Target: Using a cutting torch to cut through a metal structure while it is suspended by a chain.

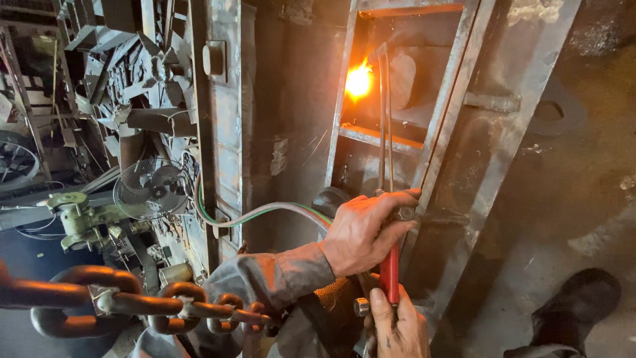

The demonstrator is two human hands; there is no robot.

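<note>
Chain links of heavy rust-brown steel point(132, 305) hang across the lower left corner, close to the camera and blurred. Above them a small round wire-caged fan point(151, 189) stands amid dark scrap metal, with a pale green metal clamp-like fitting point(76, 215) just to its left. A pair of thin hoses, one green and one reddish point(265, 212), curves from beside the fan toward the middle and passes behind the left hand point(364, 232). That hand, reaching out of a grey work sleeve point(265, 275), is closed around the upper part of the long cutting torch with a red grip point(389, 268), its fingers wrapped over the torch body where the two thin metal tubes begin. The right hand point(396, 325) comes up from the bottom edge and clasps the lower end of the red grip, thumb lying along it; most of this hand is cut off by the frame, yet the fingers seen are curled on the handle. The torch tubes run nearly straight up from the hands to a bright orange-yellow flame point(359, 81), which burns against the left upright of a tall grey steel frame made of angle bars point(457, 99). The glow lights the inner edges of the frame and a crossbar below the flame. At the lower right a dark shoe point(575, 301) rests on the grimy concrete floor point(583, 199).
</note>
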